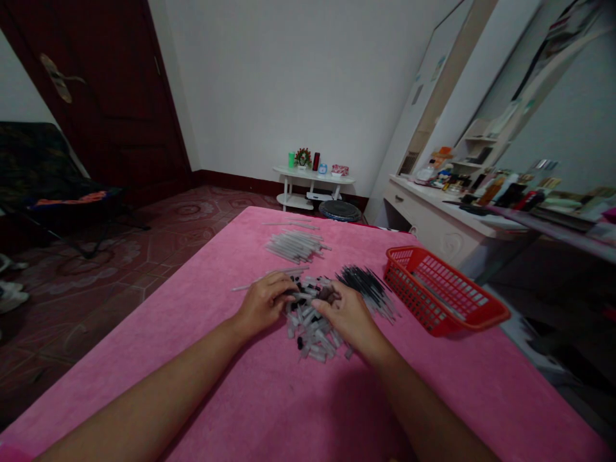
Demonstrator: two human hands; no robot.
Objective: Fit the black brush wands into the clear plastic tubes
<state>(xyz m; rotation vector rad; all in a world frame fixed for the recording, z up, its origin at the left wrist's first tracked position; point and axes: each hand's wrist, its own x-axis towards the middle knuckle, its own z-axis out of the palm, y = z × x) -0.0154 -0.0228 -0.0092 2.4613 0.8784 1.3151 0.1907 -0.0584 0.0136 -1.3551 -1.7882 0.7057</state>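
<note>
In the head view, the left hand (267, 298) and the right hand (350, 314) met over a heap of small translucent and black pieces (317, 337) on the table's pink cloth (216, 378). The fingers of both curled in at its far part; whether either grip closed on a piece, I could not tell. Pale sticks (294, 246) lay beyond, dark-tipped rods (366, 287) far right of the heap, beside a red basket (436, 318).
</note>
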